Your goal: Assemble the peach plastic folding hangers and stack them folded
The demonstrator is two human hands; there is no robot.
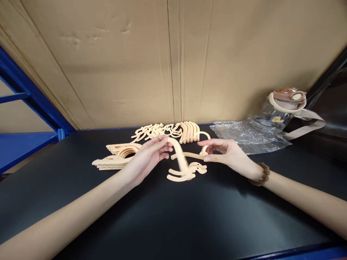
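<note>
My left hand point(151, 155) pinches the upper end of a curved beige plastic hanger arm point(177, 153) between thumb and fingers. The arm hangs downward, its lower part smeared by motion. My right hand point(227, 153) grips another hanger arm point(189, 155) lying nearly level, at its right end. A beige hook point(205, 134) curves up by those fingers; whether it is joined to that arm I cannot tell. Below both hands, a few loose curved beige pieces point(177, 177) rest on the black table point(173, 216), partly behind the blurred arm.
Left of my left hand are stacked beige hanger pieces point(111, 162). Toward the back lie a pile of hooks point(154, 130) and a row of curved arms point(189, 130). A clear plastic bag point(244, 135) and a strapped bottle point(282, 108) sit back right, before cardboard point(121, 65).
</note>
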